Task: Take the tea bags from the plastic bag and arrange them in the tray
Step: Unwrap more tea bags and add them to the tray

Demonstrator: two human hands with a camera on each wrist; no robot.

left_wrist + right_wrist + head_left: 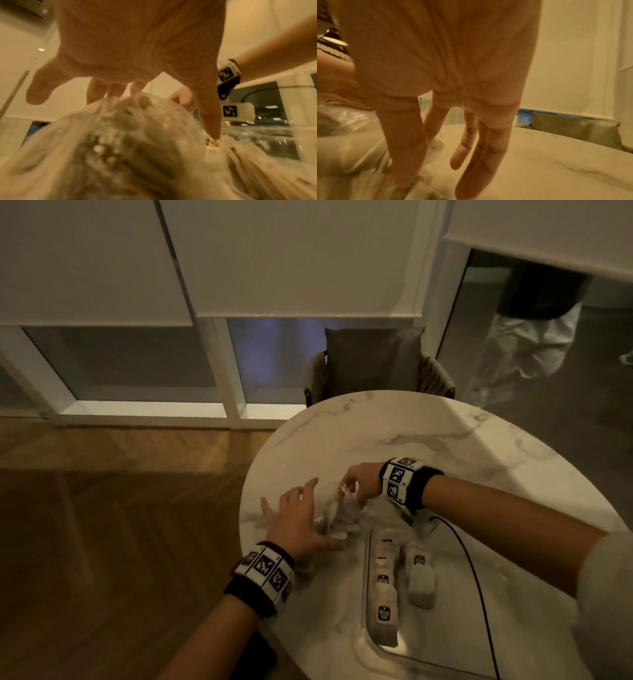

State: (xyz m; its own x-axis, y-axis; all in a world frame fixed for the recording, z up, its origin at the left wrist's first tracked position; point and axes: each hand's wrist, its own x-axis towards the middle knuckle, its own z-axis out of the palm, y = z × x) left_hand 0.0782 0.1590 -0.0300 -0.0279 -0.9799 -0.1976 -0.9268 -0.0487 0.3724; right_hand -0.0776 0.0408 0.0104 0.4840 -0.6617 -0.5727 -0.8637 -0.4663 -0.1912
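left hand (301, 522) — fingers spread flat, pressing down the crinkled clear plastic bag (337, 517) | right hand (359, 481) — pinching the bag's far end | paper tea bags (385, 594) — a row already in the clear oblong plastic tray (365, 604), others in the bag, on the round marble surface (445, 446) | risk — a tug on the slippery film could spill sachets or knock the row askew, the bag lying just beside the tray

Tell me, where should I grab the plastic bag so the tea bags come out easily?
Grab the plastic bag at its far, crumpled top edge, coming from above, where the right hand already pinches it. The film there is loose and bunched, so it folds into a grip. The left hand lies spread on the bag's near side, steadying it beside the clear tray.
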